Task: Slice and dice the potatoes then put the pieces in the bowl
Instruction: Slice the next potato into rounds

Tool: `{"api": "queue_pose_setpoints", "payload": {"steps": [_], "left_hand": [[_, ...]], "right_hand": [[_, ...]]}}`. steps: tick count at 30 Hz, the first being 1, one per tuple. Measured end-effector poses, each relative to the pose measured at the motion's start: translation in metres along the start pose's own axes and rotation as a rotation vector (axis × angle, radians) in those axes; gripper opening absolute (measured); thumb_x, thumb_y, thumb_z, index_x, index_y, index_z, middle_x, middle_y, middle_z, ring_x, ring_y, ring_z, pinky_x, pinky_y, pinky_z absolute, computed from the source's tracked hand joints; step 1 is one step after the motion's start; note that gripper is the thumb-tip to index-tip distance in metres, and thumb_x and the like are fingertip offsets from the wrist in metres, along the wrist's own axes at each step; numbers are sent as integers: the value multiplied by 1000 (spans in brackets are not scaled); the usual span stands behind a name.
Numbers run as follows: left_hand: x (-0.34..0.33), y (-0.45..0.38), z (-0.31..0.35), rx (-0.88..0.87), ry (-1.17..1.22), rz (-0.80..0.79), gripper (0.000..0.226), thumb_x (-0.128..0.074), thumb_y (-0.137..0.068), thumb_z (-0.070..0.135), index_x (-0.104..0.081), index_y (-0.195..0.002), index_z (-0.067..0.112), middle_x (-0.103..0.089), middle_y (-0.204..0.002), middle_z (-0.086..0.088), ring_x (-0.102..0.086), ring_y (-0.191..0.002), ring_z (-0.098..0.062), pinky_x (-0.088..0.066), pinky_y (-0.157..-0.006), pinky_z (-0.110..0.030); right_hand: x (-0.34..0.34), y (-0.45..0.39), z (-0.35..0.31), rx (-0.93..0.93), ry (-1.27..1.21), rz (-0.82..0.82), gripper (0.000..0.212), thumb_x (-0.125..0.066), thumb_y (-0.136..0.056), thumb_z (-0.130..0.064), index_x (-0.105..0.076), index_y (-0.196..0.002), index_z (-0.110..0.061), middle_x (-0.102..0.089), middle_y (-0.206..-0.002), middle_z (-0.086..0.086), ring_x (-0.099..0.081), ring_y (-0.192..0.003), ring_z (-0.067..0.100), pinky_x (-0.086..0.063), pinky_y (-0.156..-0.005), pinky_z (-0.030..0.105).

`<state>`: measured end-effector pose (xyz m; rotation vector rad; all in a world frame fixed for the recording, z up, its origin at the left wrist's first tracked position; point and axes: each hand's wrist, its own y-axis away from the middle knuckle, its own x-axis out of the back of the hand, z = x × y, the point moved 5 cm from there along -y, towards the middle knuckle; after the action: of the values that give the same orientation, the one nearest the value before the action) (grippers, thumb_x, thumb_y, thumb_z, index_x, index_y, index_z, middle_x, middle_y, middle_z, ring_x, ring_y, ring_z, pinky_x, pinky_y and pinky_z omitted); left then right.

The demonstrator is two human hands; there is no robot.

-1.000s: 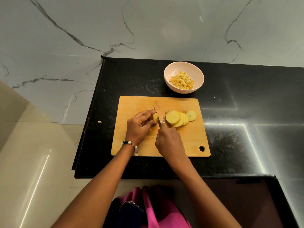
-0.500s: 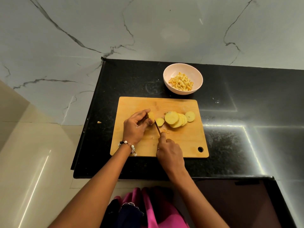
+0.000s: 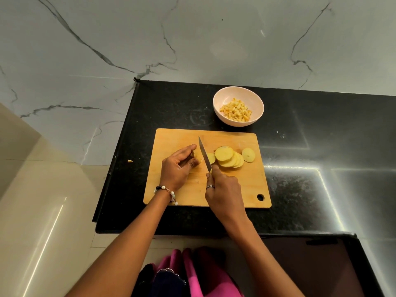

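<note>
R grip point(image 3: 222, 189) is clenched on the knife point(image 3: 204, 154); vs half a sec ago the blade is up off the cut, tip now pointing at the board's far edge, so one more slice is done. L grip point(image 3: 179, 166) pinches the small potato end point(image 3: 194, 155), nearly hidden by fingers. Fresh slice point(image 3: 211, 157) lies just right of the blade, touching the fanned slices point(image 3: 230, 159) mid-board point(image 3: 235, 189). Bowl point(image 3: 255, 99) w/ diced bits sits beyond the board's far right corner, on the table point(image 3: 321, 146). Judgement: slicing nearly over; dicing these rounds comes next.
</note>
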<state>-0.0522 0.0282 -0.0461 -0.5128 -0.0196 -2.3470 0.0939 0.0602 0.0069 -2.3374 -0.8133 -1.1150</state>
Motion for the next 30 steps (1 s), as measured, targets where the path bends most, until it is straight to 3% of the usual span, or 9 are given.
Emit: {"api": "queue_pose_setpoints", "payload": {"steps": [5, 10, 15, 19, 30], "left_hand": [[0, 0, 1, -11, -9, 5, 44, -72, -80, 15, -60, -123, 14, -60, -125, 2, -49, -103, 21, -41, -90, -4], [1, 0, 1, -5, -8, 5, 44, -70, -82, 17, -60, -124, 14, -60, -127, 0, -50, -110, 9, -40, -92, -6], [-2, 1, 3, -27, 29, -8, 43, -71, -81, 11, -60, -123, 12, -60, -125, 0, -53, -114, 4, -44, -97, -15], [-3, 1, 2, -45, 21, -15, 42, -70, -82, 10, -59, -123, 13, -60, -126, -2, -54, -116, -1, -45, -98, -18], [-3, 1, 5, -97, -12, -1, 40, -68, -82, 5, -61, -122, 9, -61, -125, -4, -53, -116, 0, -43, -100, -18]], "right_hand": [[-4, 3, -4, -26, 36, -44, 37, -40, -100, -20, -48, -132, -4, -64, -76, 15, -58, -63, 32, -44, -55, 41], [-4, -1, -5, -29, 106, -83, 26, -41, -97, -15, -53, -117, -1, -63, -78, 18, -57, -65, 35, -43, -55, 40], [-7, -12, -17, -10, 252, -88, 31, -38, -93, -3, -49, -121, 2, -63, -91, 21, -58, -80, 38, -33, -60, 34], [-9, -27, -20, 5, 244, -94, 21, -37, -93, -4, -54, -105, 2, -63, -92, 21, -57, -84, 37, -29, -62, 32], [-9, -24, -30, 18, 228, -126, 30, -32, -96, -2, -51, -119, 3, -59, -105, 21, -58, -93, 37, -35, -68, 34]]}}
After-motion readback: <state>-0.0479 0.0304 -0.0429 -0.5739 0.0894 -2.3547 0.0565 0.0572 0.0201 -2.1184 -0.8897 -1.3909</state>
